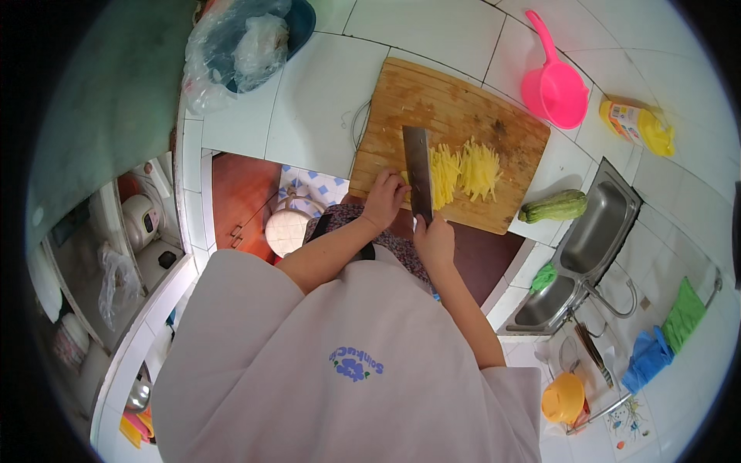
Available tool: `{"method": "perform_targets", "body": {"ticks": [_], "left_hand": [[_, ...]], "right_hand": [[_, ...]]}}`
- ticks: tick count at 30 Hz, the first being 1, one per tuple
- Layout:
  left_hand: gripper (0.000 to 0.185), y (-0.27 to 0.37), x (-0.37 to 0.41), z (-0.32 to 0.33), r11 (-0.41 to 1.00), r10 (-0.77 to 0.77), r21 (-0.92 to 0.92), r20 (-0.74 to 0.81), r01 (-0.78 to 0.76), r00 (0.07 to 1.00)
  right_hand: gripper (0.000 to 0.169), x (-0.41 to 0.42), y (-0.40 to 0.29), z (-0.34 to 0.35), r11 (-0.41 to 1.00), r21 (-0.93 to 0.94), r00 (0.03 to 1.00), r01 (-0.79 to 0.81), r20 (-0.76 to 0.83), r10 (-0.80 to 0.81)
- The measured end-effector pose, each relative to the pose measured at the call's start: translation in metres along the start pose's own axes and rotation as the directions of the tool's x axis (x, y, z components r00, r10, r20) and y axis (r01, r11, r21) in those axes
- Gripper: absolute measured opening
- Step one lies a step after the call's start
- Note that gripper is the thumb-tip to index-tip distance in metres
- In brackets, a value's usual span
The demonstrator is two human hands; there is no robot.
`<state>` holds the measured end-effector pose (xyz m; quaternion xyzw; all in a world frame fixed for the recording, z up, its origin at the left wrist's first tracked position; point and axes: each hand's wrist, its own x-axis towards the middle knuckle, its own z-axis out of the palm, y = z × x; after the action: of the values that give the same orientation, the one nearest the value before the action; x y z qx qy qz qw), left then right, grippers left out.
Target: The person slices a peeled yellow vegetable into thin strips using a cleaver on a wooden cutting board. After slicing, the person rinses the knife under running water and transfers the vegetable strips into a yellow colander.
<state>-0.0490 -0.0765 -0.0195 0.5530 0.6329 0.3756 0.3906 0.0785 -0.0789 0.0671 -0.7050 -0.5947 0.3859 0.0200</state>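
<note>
A cleaver [418,168] stands over the wooden cutting board [399,92], its handle in my right hand [435,238]. My left hand [385,199] rests at the board's near edge with fingers curled on a piece of yellow vegetable [406,175], perhaps potato. Most of that piece is hidden by fingers and blade. Right of the blade lie thin yellow strips [444,176], cut like matchsticks. Farther right, a second heap of strips [480,169] spreads on the board.
A pink dipper [558,92] and a yellow bottle [637,127] are beyond the board. One green squash [554,206] lies beside the steel double sink [596,231]. At upper left stands a blue basin [301,29] with plastic bags. Below the counter is a round stool [286,231].
</note>
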Motion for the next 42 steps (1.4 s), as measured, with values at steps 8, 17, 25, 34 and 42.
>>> {"method": "perform_targets", "body": {"ticks": [8,17,25,34,42], "left_hand": [[0.014,-0.001,0.001,-0.001,0.999,-0.022,0.025,0.021,0.021,1.000],[0.013,-0.001,0.000,-0.002,0.997,0.044,0.056,-0.002,-0.044,0.999],[0.014,0.000,0.002,-0.008,0.999,-0.036,0.035,0.086,0.033,0.996],[0.011,-0.004,0.006,-0.023,0.993,0.096,0.046,0.155,-0.104,0.983],[0.012,-0.004,0.004,-0.021,0.997,0.071,0.018,0.149,-0.074,0.986]], "right_hand": [[0.026,0.001,0.004,-0.001,0.999,0.028,0.998,0.026,-0.050,-0.025],[0.025,-0.003,0.001,-0.007,0.999,0.044,0.999,0.026,-0.030,-0.025],[0.026,0.010,0.004,0.010,1.000,0.015,1.000,0.018,-0.022,-0.018],[0.026,0.004,0.003,-0.004,0.997,0.079,0.999,0.001,-0.035,0.001],[0.026,-0.009,0.003,-0.015,0.998,0.057,0.999,-0.030,0.026,0.029]]}}
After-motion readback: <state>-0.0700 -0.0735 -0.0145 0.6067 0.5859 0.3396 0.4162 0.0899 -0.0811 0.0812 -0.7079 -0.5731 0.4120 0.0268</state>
